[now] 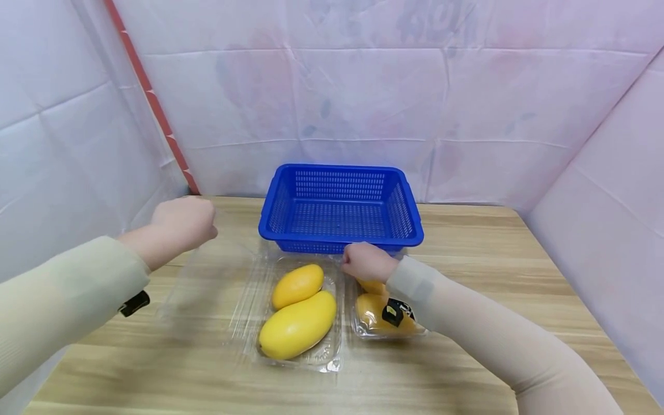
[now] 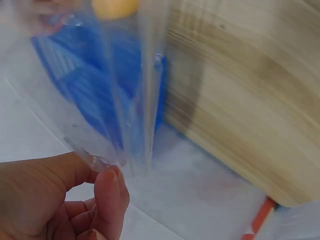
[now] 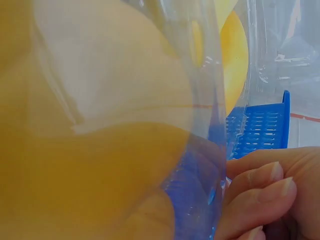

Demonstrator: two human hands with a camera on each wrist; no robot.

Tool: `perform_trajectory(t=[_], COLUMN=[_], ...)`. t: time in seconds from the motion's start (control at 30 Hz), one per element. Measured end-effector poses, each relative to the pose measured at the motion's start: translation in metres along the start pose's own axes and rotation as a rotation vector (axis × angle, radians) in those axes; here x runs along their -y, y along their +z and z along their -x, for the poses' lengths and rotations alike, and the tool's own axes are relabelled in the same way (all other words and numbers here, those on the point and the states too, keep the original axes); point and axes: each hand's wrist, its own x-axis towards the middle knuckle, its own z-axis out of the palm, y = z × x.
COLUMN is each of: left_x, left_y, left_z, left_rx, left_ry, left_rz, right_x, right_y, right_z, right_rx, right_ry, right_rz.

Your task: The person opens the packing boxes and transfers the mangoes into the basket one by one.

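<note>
Left of centre in the head view, my left hand (image 1: 184, 223) pinches the edge of a clear plastic lid (image 2: 135, 120) between thumb and fingers. That lid is raised from a hinged clear box (image 1: 332, 364), whose base lies on the table. Two yellow mangoes (image 1: 298, 325) lie inside the base. My right hand (image 1: 369, 262) has curled fingers at the far right corner of this base and appears to pinch its rim. Below the right wrist stands a second clear box (image 1: 363, 331) with orange-yellow mangoes inside, partly hidden by the sleeve.
A blue plastic basket (image 1: 339, 245) stands just behind the boxes, with nothing in it. The wood-grain table (image 1: 482, 259) is bordered by pale cloth walls (image 1: 363, 98). A red and white strip (image 1: 150, 95) runs down the left corner.
</note>
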Motion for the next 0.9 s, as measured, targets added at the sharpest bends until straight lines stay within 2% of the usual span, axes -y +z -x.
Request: perform_trajectory(t=[0.37, 0.6, 0.77, 0.9], left_x=[0.022, 0.032, 0.04, 0.044], left_y=[0.018, 0.036, 0.048, 0.057], left_z=[0.001, -0.001, -0.002, -0.002], left_rx=[0.066, 0.095, 0.08, 0.056], left_ry=[-0.017, -0.042, -0.044, -0.048], left_rz=[0.038, 0.07, 0.092, 0.131], right_x=[0.0, 0.0, 0.001, 0.0], right_y=[0.0, 0.002, 0.0, -0.001], right_z=[-0.001, -0.001, 0.001, 0.003], right_rx=[-0.012, -0.007, -0.007, -0.014], right_ry=[0.001, 0.006, 0.013, -0.014], right_rz=[0.018, 0.018, 0.006, 0.007])
